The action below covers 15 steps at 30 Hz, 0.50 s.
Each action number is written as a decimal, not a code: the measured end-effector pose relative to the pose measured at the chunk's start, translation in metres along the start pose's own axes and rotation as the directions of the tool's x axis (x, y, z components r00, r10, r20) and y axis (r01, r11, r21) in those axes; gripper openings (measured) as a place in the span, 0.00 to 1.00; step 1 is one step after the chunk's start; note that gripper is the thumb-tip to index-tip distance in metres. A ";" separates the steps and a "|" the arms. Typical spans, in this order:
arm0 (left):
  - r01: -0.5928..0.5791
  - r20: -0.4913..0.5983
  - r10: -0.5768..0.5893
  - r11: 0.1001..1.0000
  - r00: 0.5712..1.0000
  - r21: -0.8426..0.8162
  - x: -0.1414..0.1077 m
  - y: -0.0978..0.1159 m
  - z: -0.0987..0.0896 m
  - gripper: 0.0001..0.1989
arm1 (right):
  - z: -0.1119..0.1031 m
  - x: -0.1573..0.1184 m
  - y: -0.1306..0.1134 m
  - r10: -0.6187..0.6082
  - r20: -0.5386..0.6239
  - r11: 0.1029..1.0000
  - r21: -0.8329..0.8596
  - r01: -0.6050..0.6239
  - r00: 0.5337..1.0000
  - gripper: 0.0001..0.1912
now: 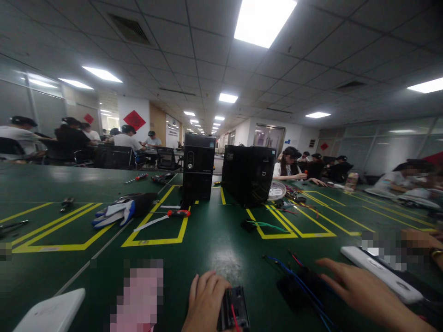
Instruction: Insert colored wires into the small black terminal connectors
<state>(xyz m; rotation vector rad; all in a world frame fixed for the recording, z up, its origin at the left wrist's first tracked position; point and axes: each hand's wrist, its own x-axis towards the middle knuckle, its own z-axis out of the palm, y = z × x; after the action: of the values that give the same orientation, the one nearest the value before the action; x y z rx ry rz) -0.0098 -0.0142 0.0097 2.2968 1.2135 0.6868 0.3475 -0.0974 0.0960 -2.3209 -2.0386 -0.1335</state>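
Note:
At the bottom centre, my left hand (205, 299) is closed round the side of a black plastic case (236, 302). A red wire lies across the case, and its lower part is cut off by the frame. My right hand (358, 286) is empty, its fingers apart and pointing left. Just beyond its fingertips is a bundle of blue wires (300, 279) beside a dark flat piece (289, 291) on the green table (221, 251).
Two black computer towers (198, 168) (247, 175) stand ahead. A red-handled screwdriver (179, 213), gloves (116, 213), green wires (270, 226) and a white power strip (380, 272) lie around. At the right edge is another person's hand (420, 240); people sit behind.

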 end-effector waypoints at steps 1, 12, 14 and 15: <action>-0.004 -0.002 0.004 1.000 1.000 -0.007 0.000 0.000 0.000 0.28 | 0.000 0.002 0.000 0.001 0.012 1.000 0.012 -0.001 1.000 0.23; -0.033 -0.059 0.033 0.999 0.998 -0.003 -0.004 0.003 -0.001 0.23 | 0.002 0.020 0.000 -0.131 0.049 0.991 0.036 0.129 0.990 0.20; -0.027 -0.042 0.026 1.000 0.999 -0.013 -0.004 0.003 -0.003 0.23 | 0.004 0.021 0.001 -0.151 0.043 0.988 0.032 0.150 0.988 0.19; -0.025 -0.028 0.024 1.000 0.999 -0.019 -0.003 0.003 -0.003 0.23 | 0.004 0.022 0.002 -0.149 -0.003 0.988 0.026 0.149 0.989 0.18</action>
<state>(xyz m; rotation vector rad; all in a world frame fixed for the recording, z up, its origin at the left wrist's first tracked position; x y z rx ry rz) -0.0115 -0.0183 0.0136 2.2968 1.1882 0.7385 0.3523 -0.0760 0.0937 -2.1515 -2.1985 -0.1123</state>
